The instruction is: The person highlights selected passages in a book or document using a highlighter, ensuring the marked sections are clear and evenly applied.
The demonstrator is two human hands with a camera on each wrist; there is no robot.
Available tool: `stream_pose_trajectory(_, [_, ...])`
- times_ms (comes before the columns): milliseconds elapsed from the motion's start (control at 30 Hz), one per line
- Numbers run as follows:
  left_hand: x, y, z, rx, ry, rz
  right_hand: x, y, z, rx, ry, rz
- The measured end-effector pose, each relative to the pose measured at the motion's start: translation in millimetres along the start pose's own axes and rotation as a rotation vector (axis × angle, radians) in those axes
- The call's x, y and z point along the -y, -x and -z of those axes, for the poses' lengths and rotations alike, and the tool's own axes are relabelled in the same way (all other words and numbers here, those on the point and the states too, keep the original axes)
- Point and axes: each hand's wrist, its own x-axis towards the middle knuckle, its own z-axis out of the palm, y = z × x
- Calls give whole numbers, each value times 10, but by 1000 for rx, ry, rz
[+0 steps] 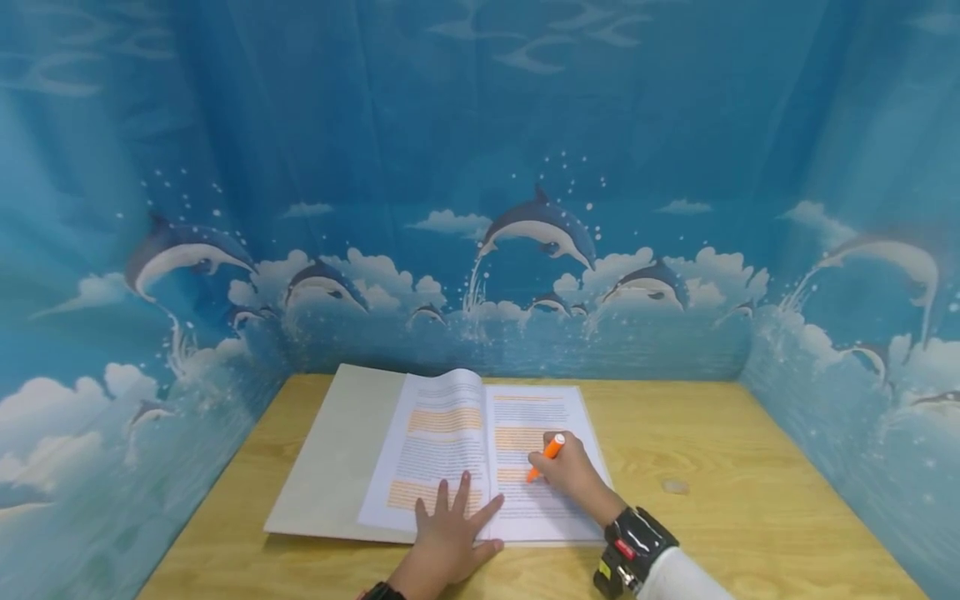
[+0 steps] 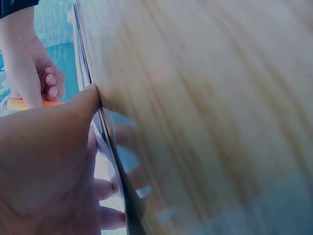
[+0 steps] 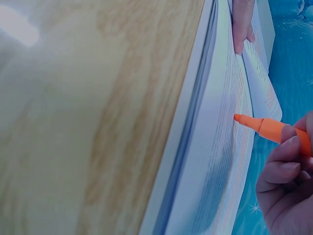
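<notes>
Backdrop [image 1: 480, 125]: a blue cloth printed with dolphins and clouds, hung behind and to both sides of the desk.
Table [image 1: 750, 467]: pale wood grain; a small, faint round mark or object sits at about 3 o'clock from the book, too blurred to name.
Book [image 1: 450, 450]: lies open and flat near the middle of the table, its grey cover spread out toward 9 o'clock. Both pages carry printed lines with orange highlighted bands.
Left hand [image 1: 450, 537]: fingers spread and straight, pressed flat on the lower part of the left page, at 6 o'clock of the book. It holds nothing and only pins the pages down.
Right hand [image 1: 570, 475]: curled round the highlighter in a writing grip, over the right page at about 4 o'clock from the spine. A black wrist unit sits just below it.
Highlighter [image 1: 550, 452]: orange, tilted, with its tip pointing down toward 7 o'clock at the right page. In the right wrist view the tip seems to hover just off the paper, though the angle makes contact hard to judge.
Step in hand: marking lines on the right page, probably partway down it, with bands already above the tip.
Next move: likely a steady sideways stroke along a text line, while the left hand keeps the pages flat.
</notes>
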Motion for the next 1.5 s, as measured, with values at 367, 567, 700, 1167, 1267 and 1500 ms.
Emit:
stream_pose_trajectory(367, [23, 53, -42, -19, 12, 8, -35, 7, 6, 3, 7, 19])
stream_pose_trajectory(567, [2, 58, -51, -15, 23, 19, -71, 19, 53, 8, 17, 12])
stream_pose_trajectory(700, [-15, 35, -46, -20, 10, 15, -95, 10, 104, 0, 15, 14])
stream_pose_trajectory(1167, [-22, 3, -18, 11, -7, 32, -148, 6, 208, 13, -19, 39])
stream_pose_trajectory(1267, [-6, -4, -26, 23, 0, 36, -151, 10, 220, 20, -16, 38])
stream_pose_trajectory(1500, [0, -15, 41, 25, 8, 5, -189, 18, 285, -33, 22, 12])
